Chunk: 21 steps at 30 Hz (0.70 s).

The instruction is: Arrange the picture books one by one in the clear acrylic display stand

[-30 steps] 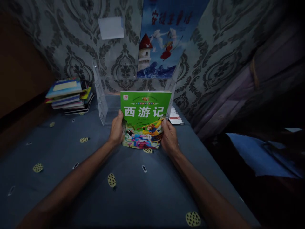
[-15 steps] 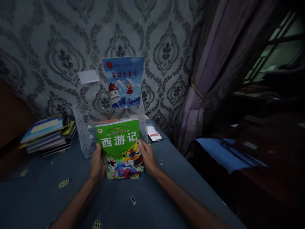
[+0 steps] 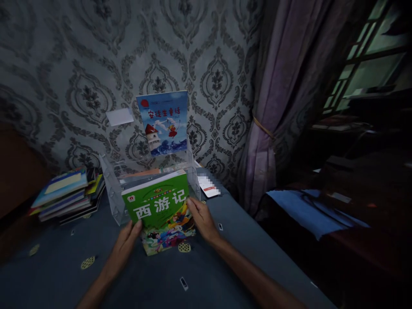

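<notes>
Your left hand (image 3: 126, 243) and right hand (image 3: 201, 218) grip the green book (image 3: 157, 201) by its sides. It tilts just before the clear rack (image 3: 111, 193).

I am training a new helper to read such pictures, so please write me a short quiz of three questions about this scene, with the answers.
1. Multiple choice: what colour is the cover of the book held between the left hand and the right hand? A red, B green, C black.
2. Fill in: the stack of books lies to the ___ of the clear rack.
3. True or false: the blue book lies flat on the stack of books.
Key: 1 B. 2 left. 3 false; it stands upright at the back of the clear rack.
</notes>
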Motion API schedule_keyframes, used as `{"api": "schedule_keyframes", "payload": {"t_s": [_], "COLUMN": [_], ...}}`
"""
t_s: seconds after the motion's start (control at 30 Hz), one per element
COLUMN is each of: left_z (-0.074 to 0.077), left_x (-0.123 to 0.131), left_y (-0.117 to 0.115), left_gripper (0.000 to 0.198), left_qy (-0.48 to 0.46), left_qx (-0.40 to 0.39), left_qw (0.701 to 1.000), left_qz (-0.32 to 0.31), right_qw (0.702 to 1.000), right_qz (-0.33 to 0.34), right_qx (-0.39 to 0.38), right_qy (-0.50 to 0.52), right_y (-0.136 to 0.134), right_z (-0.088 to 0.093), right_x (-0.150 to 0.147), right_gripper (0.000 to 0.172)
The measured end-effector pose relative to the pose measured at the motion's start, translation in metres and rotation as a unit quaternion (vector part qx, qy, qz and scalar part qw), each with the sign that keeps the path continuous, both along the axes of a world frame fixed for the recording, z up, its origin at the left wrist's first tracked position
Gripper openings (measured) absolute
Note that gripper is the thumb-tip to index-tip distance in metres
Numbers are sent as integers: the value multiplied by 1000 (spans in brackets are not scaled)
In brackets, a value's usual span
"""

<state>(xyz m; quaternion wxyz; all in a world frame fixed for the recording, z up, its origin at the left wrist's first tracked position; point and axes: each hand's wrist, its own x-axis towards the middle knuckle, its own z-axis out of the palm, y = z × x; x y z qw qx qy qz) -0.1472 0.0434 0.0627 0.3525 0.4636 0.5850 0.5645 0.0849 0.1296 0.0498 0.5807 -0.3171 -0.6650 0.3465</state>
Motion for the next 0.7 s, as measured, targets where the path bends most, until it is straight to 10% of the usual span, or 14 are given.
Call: {"api": "schedule_keyframes", "payload": {"t_s": [0.3, 0.7], "left_z": [1, 4], "left_x": [-3, 20], "left_y": [-12, -11], "left_gripper": [47, 69], "left_qy": [162, 28], "left_qx": [-42, -78], "left_qw": [984, 996], "left_qz": [-60, -30], "right_qw": [994, 973], "right_qz": [-60, -139], "right_qx": [65, 112], "right_qy": [-70, -143], "right_y": [-5, -12], "right_z": [4, -3], "right_x": [3, -1], "right_gripper": [43, 32]}}
